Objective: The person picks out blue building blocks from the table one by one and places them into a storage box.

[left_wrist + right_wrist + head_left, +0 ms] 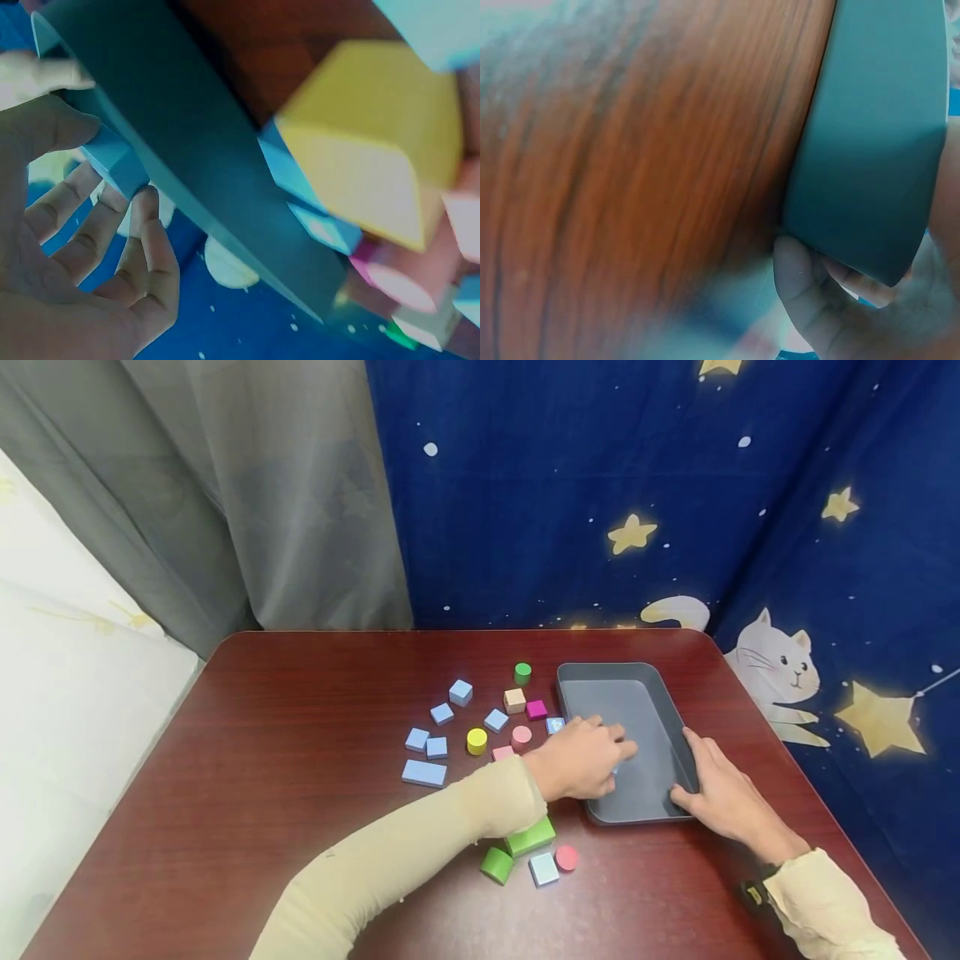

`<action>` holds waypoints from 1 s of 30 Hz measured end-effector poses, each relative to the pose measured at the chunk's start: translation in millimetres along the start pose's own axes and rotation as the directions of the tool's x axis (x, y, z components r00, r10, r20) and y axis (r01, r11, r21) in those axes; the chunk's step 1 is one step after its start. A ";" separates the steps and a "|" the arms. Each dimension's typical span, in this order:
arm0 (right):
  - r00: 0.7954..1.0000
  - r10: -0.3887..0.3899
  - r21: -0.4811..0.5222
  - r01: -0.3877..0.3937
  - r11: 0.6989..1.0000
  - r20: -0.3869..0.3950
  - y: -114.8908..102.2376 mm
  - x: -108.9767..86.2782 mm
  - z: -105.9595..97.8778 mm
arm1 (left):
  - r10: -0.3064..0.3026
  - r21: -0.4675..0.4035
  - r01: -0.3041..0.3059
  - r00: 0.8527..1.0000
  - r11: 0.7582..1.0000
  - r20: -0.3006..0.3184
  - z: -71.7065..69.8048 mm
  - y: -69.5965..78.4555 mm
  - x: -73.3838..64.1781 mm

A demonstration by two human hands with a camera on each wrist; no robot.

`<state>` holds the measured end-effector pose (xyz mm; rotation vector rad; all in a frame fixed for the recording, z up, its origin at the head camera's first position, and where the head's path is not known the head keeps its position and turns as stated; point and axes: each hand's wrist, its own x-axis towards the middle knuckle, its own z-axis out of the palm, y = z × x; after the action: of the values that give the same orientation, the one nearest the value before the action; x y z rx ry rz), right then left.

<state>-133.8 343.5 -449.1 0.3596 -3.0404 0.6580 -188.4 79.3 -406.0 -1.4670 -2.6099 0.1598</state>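
Observation:
My left hand point(576, 760) is over the left part of a grey tray point(626, 693). Between thumb and fingertips it pinches a blue block point(116, 161), plain in the left wrist view but mostly covered by the hand in the head view. At the tray's right side, my right hand point(723, 789) grips the rim, thumb toward the inside and fingers along the outer wall. The right wrist view shows that hand at the tray wall point(870, 142). Close to the left hand lie a pink cylinder point(521, 737) and a blue block with a pattern point(554, 726).
Left of the tray are scattered several blue blocks point(424, 773), a yellow cylinder point(477, 742), a magenta block point(536, 710) and a green cylinder point(522, 673). Nearer me lie a green block point(531, 837), a pale blue block point(543, 869) and a red disc point(566, 858). Curtains hang behind the table.

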 end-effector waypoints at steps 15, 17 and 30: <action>1.000 0.003 -0.019 -0.003 1.000 0.009 1.5 2.4 -1.7 | -0.014 0.012 0.013 0.991 1.000 0.131 18.8 31.9 10.3; 1.000 0.003 -0.019 -0.003 1.000 0.010 1.0 2.5 -1.8 | -0.013 0.020 0.011 0.992 1.000 0.124 19.7 31.8 9.6; 1.000 0.008 -0.014 -0.008 1.000 0.014 0.4 1.6 -2.6 | -0.023 -0.002 0.023 0.994 1.000 0.105 2.3 20.8 5.4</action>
<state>-135.5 344.6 -446.8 0.3539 -3.0595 0.6375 -174.1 94.6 -411.3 -1.4674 -2.7093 0.2359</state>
